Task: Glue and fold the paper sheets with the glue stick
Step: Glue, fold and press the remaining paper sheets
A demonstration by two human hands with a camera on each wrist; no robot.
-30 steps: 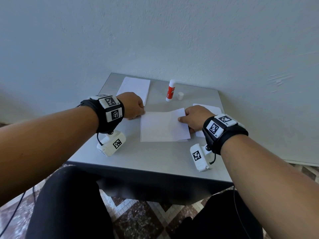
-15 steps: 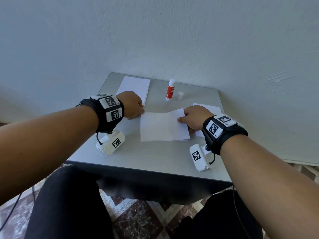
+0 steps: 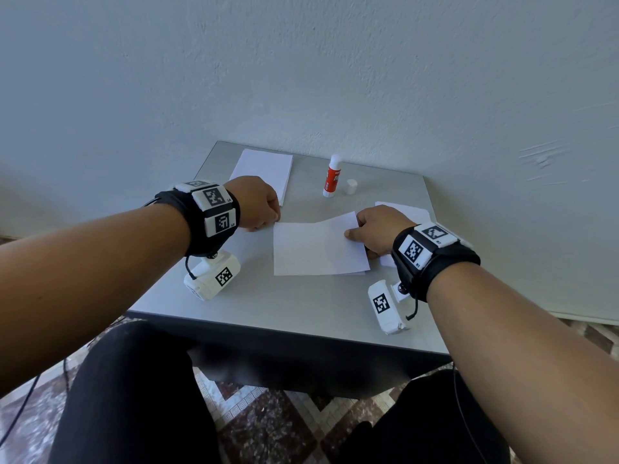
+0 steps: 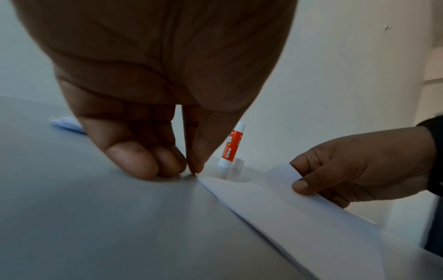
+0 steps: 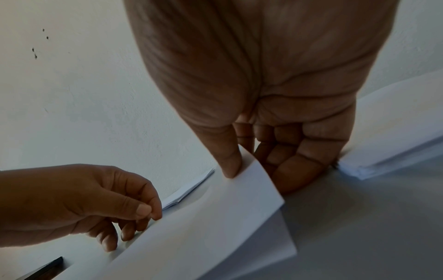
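A person seated at a small grey bench (image 3: pixel 268 309) set against a pale wall works a white folded paper sheet (image 3: pixel 315 251) lying at the bench's middle. The right hand (image 3: pixel 376 231) pinches the sheet's far right corner between thumb and curled fingers, lifting that flap clear of the layer beneath, as the right wrist view shows. The left hand (image 3: pixel 258 204) has its fingers curled, thumb and fingertips pressed together at the sheet's far left corner; whether they grip the paper or only pin it cannot be told. An orange-and-white glue stick (image 3: pixel 332 175) stands upright near the far edge of the bench, uncapped, with its small white cap (image 3: pixel 351 186) standing just beside it on the right. A stack of white paper sheets (image 3: pixel 264 172) lies at the far left corner, partly behind the left hand. A second white paper stack (image 3: pixel 405 211) sits by the right edge, partly under the right hand.
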